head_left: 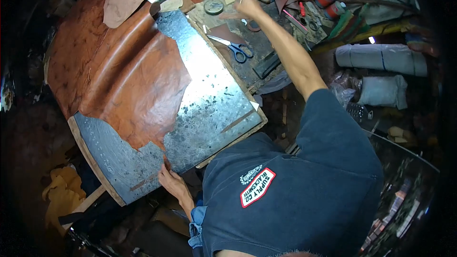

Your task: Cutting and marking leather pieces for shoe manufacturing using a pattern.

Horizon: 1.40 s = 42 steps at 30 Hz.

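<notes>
While my left hand (174,184) pinches brown leather (145,100), can't tell if my right hand (247,7) over the workbench (264,44) grips anything.

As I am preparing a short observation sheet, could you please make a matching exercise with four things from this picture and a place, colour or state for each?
1. Left hand
2. Right hand
3. Scissors
4. Large hide

A. Blue-handled
B. Stretched out over the cluttered bench
C. Brown, partly covering the metal top
D. At the metal top's near edge

Pairs: 1-D, 2-B, 3-A, 4-C
</notes>
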Motion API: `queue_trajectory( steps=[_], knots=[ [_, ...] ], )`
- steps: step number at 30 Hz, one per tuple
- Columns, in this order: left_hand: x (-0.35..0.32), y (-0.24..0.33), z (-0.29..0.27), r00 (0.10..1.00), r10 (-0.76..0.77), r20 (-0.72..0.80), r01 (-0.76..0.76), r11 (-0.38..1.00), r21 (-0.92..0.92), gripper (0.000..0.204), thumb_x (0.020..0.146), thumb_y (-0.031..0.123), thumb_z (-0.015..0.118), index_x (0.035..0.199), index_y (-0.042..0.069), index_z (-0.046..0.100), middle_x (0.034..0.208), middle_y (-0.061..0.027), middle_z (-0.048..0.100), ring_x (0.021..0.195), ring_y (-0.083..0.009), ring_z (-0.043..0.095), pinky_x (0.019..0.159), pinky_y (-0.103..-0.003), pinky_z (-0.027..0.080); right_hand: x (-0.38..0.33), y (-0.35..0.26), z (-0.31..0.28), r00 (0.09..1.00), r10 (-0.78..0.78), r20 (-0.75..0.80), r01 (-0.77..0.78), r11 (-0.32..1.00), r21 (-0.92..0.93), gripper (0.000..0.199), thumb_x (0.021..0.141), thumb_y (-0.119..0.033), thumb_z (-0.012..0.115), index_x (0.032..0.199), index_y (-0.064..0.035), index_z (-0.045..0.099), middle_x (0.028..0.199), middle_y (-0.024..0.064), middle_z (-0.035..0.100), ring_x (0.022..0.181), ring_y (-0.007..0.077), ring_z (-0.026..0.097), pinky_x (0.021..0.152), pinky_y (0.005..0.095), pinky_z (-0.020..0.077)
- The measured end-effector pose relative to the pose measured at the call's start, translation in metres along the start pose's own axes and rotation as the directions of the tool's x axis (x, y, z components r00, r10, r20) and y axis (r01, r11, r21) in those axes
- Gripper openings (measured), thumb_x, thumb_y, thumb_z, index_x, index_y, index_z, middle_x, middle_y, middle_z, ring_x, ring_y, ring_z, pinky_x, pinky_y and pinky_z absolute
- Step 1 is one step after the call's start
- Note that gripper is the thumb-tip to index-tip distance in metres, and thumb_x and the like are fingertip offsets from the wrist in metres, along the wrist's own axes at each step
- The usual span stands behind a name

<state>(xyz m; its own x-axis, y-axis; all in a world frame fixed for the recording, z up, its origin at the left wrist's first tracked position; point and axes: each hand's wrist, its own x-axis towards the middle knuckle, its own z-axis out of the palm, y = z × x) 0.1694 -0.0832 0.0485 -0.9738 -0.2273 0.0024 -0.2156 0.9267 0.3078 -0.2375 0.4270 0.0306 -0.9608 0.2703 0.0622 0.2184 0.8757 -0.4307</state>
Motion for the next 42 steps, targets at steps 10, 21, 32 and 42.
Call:
queue_trajectory(
  steps=[10, 21, 32, 42],
  knots=[
    [0.016, -0.016, -0.002, 0.985, -0.070, 0.156, 0.095, 0.983, -0.159, 0.048, 0.081, -0.005, 0.058, 0.129, -0.004, 0.052, 0.106, -0.0256, 0.056, 0.098, -0.0432, 0.054, 0.087, -0.049, 0.042, -0.086, -0.036, 0.028, 0.939, 0.172, 0.298, -0.148, 0.984, -0.102, 0.055, 0.077, -0.040, 0.075, 0.110, 0.0032, 0.066, 0.110, 0.0266, 0.066, 0.107, 0.0391, 0.063, 0.095, 0.0465, 0.0479],
    [0.027, -0.016, -0.001, 0.956, -0.123, 0.267, 0.165, 0.976, -0.141, 0.038, 0.074, -0.006, 0.058, 0.112, -0.004, 0.056, 0.095, -0.0209, 0.058, 0.087, -0.0367, 0.057, 0.080, -0.045, 0.045, -0.066, 0.003, -0.035, 0.988, 0.152, -0.008, -0.150, 0.983, 0.108, 0.052, 0.082, -0.032, 0.068, 0.125, -0.0049, 0.061, 0.111, 0.0240, 0.066, 0.104, 0.0380, 0.064, 0.092, 0.0448, 0.0488],
    [0.012, -0.027, -0.003, 0.941, -0.135, 0.310, 0.189, 0.970, -0.151, 0.017, 0.078, 0.000, 0.061, 0.095, -0.004, 0.060, 0.087, -0.0189, 0.059, 0.072, -0.0300, 0.056, 0.068, -0.040, 0.046, -0.131, -0.041, 0.009, 0.976, -0.022, 0.218, -0.005, 0.993, 0.120, 0.032, 0.088, -0.026, 0.059, 0.099, 0.0032, 0.067, 0.090, 0.0283, 0.068, 0.088, 0.0428, 0.067, 0.075, 0.0480, 0.0550],
    [-0.078, -0.068, 0.010, 0.724, -0.078, 0.686, 0.252, 0.955, -0.158, 0.019, 0.084, 0.014, 0.065, 0.093, -0.003, 0.065, 0.082, -0.0186, 0.065, 0.073, -0.0244, 0.063, 0.069, -0.035, 0.049, -0.264, -0.066, -0.016, 0.821, 0.072, 0.567, -0.509, 0.543, 0.668, 0.049, 0.092, -0.026, 0.061, 0.127, 0.0051, 0.046, 0.081, 0.0070, 0.058, 0.058, 0.0112, 0.056, 0.047, 0.0256, 0.0465]
  ],
)
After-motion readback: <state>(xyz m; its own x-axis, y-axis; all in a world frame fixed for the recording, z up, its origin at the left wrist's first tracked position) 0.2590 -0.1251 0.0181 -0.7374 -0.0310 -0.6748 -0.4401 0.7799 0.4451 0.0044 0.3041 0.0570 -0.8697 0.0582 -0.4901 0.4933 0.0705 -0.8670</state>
